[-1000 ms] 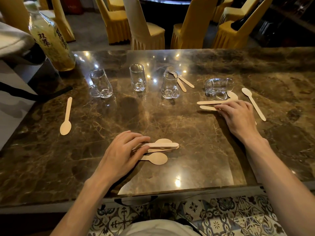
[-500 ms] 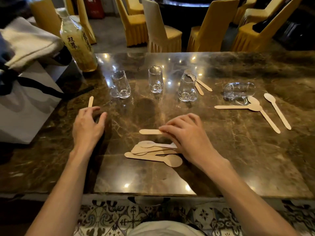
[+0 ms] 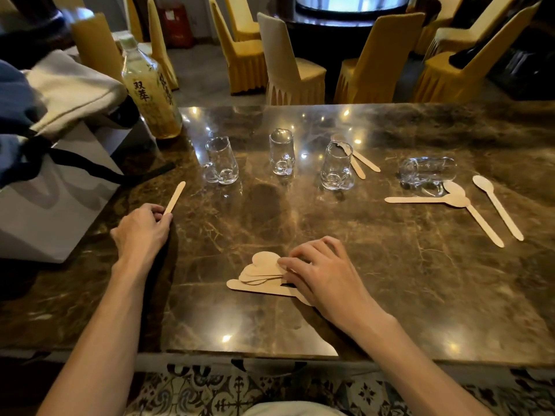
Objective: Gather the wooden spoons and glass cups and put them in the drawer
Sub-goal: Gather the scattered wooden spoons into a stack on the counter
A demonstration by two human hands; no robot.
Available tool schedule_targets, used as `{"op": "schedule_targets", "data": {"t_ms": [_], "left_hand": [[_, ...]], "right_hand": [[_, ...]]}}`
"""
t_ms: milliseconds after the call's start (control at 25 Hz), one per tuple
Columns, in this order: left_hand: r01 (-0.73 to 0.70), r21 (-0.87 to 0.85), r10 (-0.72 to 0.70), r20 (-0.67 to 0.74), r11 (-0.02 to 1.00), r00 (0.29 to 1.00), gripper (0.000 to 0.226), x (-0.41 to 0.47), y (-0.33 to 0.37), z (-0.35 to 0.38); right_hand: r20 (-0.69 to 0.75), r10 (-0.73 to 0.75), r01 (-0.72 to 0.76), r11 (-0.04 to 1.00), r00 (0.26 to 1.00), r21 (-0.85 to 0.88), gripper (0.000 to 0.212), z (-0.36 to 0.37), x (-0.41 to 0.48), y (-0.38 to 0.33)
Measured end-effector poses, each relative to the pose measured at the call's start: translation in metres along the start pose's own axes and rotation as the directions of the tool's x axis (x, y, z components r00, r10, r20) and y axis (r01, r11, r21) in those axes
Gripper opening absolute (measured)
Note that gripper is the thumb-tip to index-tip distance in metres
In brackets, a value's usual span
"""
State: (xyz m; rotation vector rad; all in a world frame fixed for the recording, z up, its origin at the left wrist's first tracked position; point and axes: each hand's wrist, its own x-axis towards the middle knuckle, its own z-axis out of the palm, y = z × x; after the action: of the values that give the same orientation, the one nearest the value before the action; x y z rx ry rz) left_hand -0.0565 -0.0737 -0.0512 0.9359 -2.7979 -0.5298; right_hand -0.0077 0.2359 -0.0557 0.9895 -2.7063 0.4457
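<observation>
Head view: gathering spoons. Left hand (image 3: 141, 232) pinches a stray wooden spoon (image 3: 175, 197); right hand (image 3: 322, 273), fingers spread, presses the spoon pile (image 3: 264, 273) (cups untouched). Next: stack them together.

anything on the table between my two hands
No, in the head view only bare marble table lies between the left hand and the right hand.

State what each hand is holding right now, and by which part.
Left hand pinches the single pale wooden spoon at its bowl end. Right hand presses on the pile of wooden spoons; a true grip cannot be told.
</observation>
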Motion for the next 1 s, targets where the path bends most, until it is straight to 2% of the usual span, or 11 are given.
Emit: {"op": "schedule_targets", "data": {"t_ms": [120,200,280,320,440,520,600,720,840,920,1000], "left_hand": [[-0.008,-0.025,0.010,0.070,1.000,0.998,0.028,0.001,0.003,-0.005],[-0.039,-0.075,0.044,0.075,0.996,0.996,0.022,0.003,-0.002,-0.004],[-0.061,-0.151,0.070,0.054,0.987,0.996,0.009,0.005,-0.010,0.002],[-0.074,-0.164,0.083,0.046,0.984,0.996,0.001,0.007,-0.014,0.007],[-0.039,-0.190,0.059,0.099,0.981,0.993,0.019,0.036,-0.038,0.032],[-0.015,-0.177,0.039,0.133,0.984,0.990,0.017,0.068,-0.063,0.053],[-0.044,-0.122,0.056,0.099,0.992,0.993,0.020,0.084,-0.078,0.067],[-0.103,-0.036,0.104,0.032,0.994,0.994,0.029,0.078,-0.075,0.070],[-0.098,0.050,0.094,0.070,0.994,0.993,0.014,0.065,-0.051,0.055],[-0.111,0.102,0.102,0.095,0.989,0.990,0.022,0.059,-0.035,0.042],[-0.103,0.084,0.091,0.134,0.991,0.987,0.025,0.051,-0.025,0.033]], "right_hand": [[-0.068,0.062,-0.060,0.998,0.996,0.025,0.026,-0.008,-0.001,0.015],[-0.139,0.172,-0.167,0.985,0.975,0.049,0.027,-0.019,-0.004,0.042],[-0.203,0.329,-0.323,0.944,0.922,0.062,0.025,-0.032,-0.012,0.079],[-0.231,0.422,-0.419,0.906,0.877,0.064,0.025,-0.039,-0.018,0.101],[-0.287,0.678,-0.691,0.720,0.677,0.070,0.026,-0.055,-0.042,0.161],[-0.293,0.786,-0.815,0.578,0.544,0.035,0.028,-0.063,-0.059,0.190],[-0.266,0.844,-0.876,0.481,0.466,-0.008,0.031,-0.066,-0.073,0.206],[-0.264,0.843,-0.875,0.484,0.468,-0.005,0.026,-0.064,-0.081,0.212],[-0.280,0.834,-0.873,0.486,0.475,-0.033,0.021,-0.064,-0.077,0.212],[-0.257,0.852,-0.887,0.459,0.456,-0.050,0.021,-0.066,-0.073,0.215],[-0.230,0.872,-0.900,0.433,0.431,-0.043,0.022,-0.067,-0.071,0.218]]}}
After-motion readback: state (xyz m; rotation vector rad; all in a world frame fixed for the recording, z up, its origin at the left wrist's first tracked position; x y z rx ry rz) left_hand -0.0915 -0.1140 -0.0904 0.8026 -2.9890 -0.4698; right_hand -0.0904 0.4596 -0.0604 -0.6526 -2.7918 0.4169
